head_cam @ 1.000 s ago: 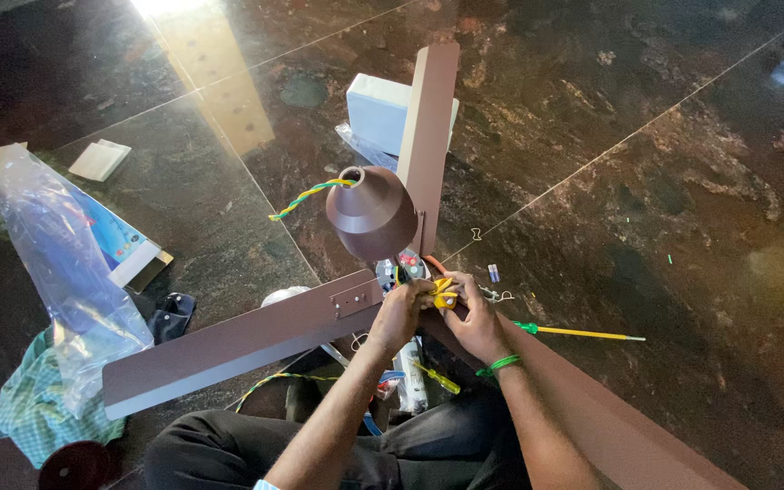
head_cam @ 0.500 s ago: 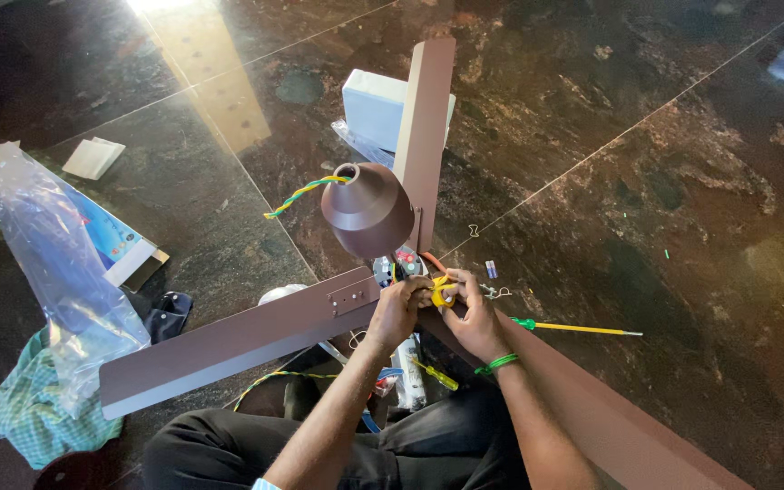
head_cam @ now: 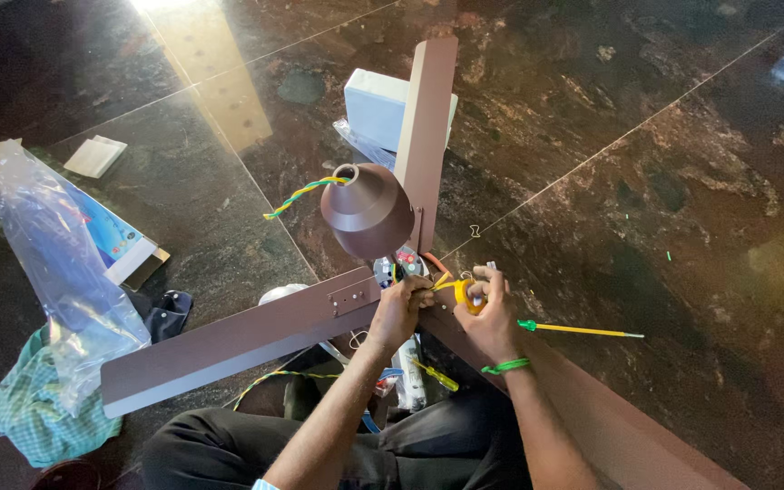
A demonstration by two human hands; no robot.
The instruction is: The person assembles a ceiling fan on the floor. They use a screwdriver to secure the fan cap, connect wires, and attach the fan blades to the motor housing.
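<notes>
A brown three-bladed ceiling fan lies on the dark marble floor in front of me. Its brown bell-shaped canopy cup stands over the hub, with a yellow-green twisted wire coming out of its top. My left hand pinches wires at the hub. Just right of it, my right hand, a green band on its wrist, grips a roll of yellow tape. The two hands nearly touch over the motor.
A yellow screwdriver with a green handle lies right of my hand. A white box sits behind the far blade. At left are a clear plastic bag, a flat carton, a checked green cloth and small white cards.
Both hands stay at the hub with small finger shifts; the right hand has turned the yellow tape slightly. The view has drifted a little.
</notes>
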